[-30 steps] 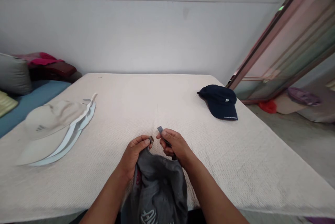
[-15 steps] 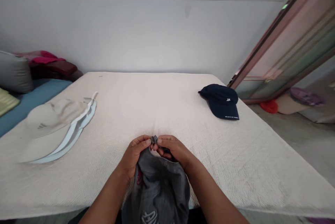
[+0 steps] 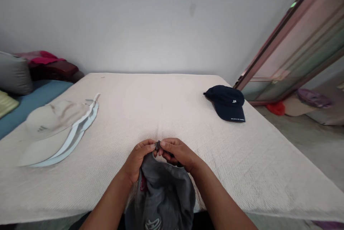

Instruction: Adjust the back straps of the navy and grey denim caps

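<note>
A dark grey cap [image 3: 169, 190] hangs at the table's front edge, its back strap uppermost and white lettering low on its front. My left hand [image 3: 138, 158] pinches one end of the strap, beside a small buckle [image 3: 157, 145]. From the other side, my right hand [image 3: 177, 153] grips the strap's other end between thumb and fingers. The thumbs are close together, one on each side of the buckle. A gap shows between the strap and the cap's rim. Part of the strap is hidden by my fingers.
A navy cap [image 3: 227, 102] lies at the right on the white cloth-covered table [image 3: 150, 104]. Stacked pale caps [image 3: 56, 122] rest at the left. A grey cushion [image 3: 14, 74] sits on a blue surface beyond them. A wall [image 3: 129, 32] stands behind, a glass door [image 3: 292, 43] at right.
My fingertips have drawn slightly closer around the buckle, and less of the strap end shows above it. The other caps lie as before.
</note>
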A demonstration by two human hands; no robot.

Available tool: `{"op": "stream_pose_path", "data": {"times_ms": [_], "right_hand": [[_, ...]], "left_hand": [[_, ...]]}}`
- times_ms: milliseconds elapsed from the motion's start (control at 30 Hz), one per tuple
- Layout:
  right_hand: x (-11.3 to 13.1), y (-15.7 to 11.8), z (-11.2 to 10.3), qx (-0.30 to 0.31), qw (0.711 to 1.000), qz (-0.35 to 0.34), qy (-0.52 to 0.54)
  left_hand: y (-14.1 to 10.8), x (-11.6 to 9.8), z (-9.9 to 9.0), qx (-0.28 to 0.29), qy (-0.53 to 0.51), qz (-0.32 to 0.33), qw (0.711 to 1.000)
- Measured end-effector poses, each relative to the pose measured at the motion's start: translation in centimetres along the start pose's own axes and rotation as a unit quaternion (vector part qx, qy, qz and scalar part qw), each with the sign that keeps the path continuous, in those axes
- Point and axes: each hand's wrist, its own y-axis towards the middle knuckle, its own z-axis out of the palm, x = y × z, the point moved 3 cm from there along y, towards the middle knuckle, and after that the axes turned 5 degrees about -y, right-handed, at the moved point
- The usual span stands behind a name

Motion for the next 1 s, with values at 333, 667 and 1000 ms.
{"op": "stream_pose_path", "data": {"times_ms": [333, 667, 1000], "right_hand": [[-0.45, -0.07, -0.22, 0.012, 1.0, 0.011, 0.003], [-0.23, -0.36, -0.3, 0.033, 0.999, 0.018, -0.021], [0.28, -0.14, -0.12, -0.016, 0.997, -0.03, -0.066]], "left_hand": [[-0.16, 0.19, -0.02, -0.001, 0.006, -0.02, 1.0], [-0.1, 0.01, 0.1, -0.024, 0.03, -0.036, 0.999], [-0.11, 0.31, -0.12, -0.04, 0.021, -0.056, 0.997]]}}
